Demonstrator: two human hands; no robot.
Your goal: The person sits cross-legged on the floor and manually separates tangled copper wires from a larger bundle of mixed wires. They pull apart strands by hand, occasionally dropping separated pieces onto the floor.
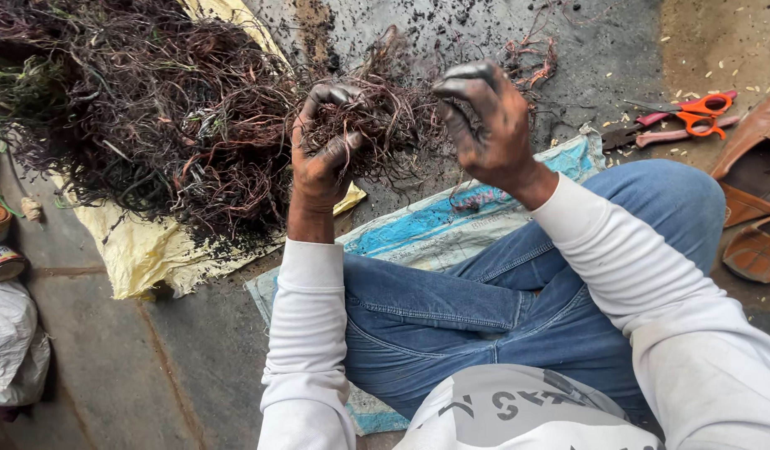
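Left hand [322, 158] clamped on a root clump [376, 125], right hand [485, 121] pinching its strands, fingers curled together. Left of the clump, root pile [143, 108] on yellow sack [152, 250]; right of it, scissors [693, 112]; below, blue sack [435, 229].

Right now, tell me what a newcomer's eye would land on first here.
First, the two soil-blackened hands at centre: the left hand grips a clump of tangled roots, the right hand raised beside it. Next, the big heap of reddish-brown roots on a yellow sheet at upper left. Then the orange-handled scissors on the ground at upper right.
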